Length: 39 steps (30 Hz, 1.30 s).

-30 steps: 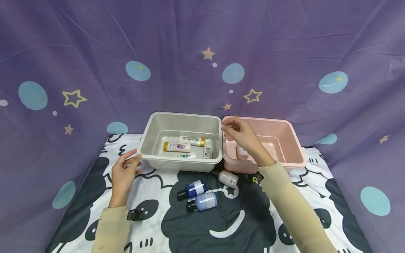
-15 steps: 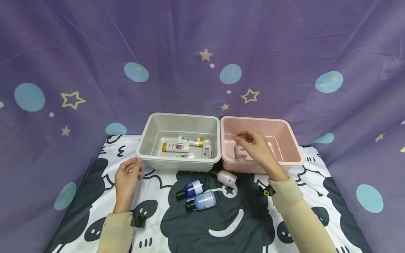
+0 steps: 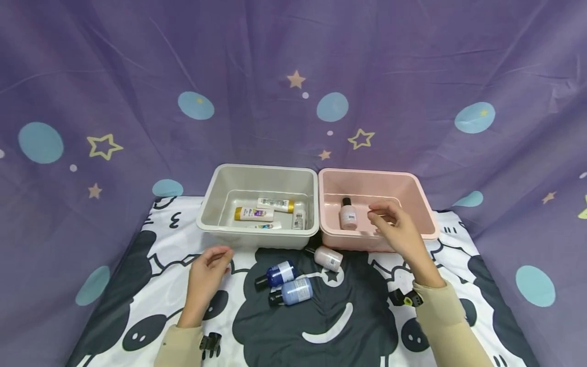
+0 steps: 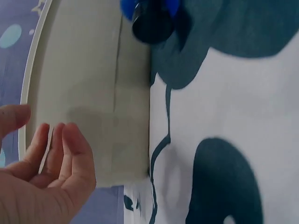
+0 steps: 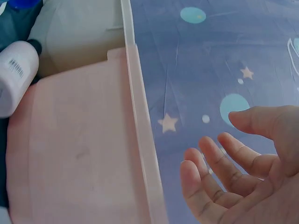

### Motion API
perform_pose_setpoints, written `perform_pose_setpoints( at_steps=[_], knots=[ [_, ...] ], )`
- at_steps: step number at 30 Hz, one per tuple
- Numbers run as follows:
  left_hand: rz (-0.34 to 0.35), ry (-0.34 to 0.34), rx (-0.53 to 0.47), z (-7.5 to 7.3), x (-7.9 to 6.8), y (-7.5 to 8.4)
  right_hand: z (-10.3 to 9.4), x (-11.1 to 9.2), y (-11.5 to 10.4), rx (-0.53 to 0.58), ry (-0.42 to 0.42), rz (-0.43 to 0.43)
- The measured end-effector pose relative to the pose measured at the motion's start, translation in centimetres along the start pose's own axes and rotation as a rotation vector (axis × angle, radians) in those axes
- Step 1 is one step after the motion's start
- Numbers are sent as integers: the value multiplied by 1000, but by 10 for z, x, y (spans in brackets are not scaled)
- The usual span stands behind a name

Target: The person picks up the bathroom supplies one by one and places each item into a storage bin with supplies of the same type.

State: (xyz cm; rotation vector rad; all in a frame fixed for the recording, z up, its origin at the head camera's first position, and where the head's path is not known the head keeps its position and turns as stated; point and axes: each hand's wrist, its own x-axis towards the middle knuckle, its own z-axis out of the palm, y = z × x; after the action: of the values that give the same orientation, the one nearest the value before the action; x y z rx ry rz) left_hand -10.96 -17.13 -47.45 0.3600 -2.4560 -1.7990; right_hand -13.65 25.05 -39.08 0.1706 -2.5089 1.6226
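Observation:
My left hand hovers in front of the grey bin, its fingers loosely bent around nothing. My right hand is over the front part of the pink bin, thumb and fingers apart in the right wrist view with nothing between them. A small pink bottle with a black cap lies inside the pink bin, left of that hand. On the cloth in front of the bins lie a pale pink bottle, a dark blue bottle and a light blue bottle.
In the grey bin are several tubes, including a gold-capped white tube and another gold-capped tube. A sheep-patterned cloth covers the table. Behind the bins hangs a purple curtain.
My right hand has moved from the grey bin's right rim across the pink bin to the right, uncovering the small pink bottle. My left hand has left the grey bin's corner, moving right and nearer.

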Motion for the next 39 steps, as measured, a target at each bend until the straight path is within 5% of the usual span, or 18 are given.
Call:
perform_pose_setpoints(
  at_steps=[7, 26, 32, 35, 39],
  knots=[
    [131, -127, 29, 17, -4, -13, -18, -15, 14, -113, 95, -9],
    [180, -361, 206, 46, -7, -28, -54, -40, 61, -388, 593, 32],
    [174, -406, 226, 53, -5, -31, -55, -45, 77, -261, 669, 208],
    [184, -418, 224, 56, -4, -34, -54, -46, 83, -91, 689, 285],
    [206, -433, 229, 60, -2, -35, -55, -46, 91, 222, 717, 281]
  ],
)
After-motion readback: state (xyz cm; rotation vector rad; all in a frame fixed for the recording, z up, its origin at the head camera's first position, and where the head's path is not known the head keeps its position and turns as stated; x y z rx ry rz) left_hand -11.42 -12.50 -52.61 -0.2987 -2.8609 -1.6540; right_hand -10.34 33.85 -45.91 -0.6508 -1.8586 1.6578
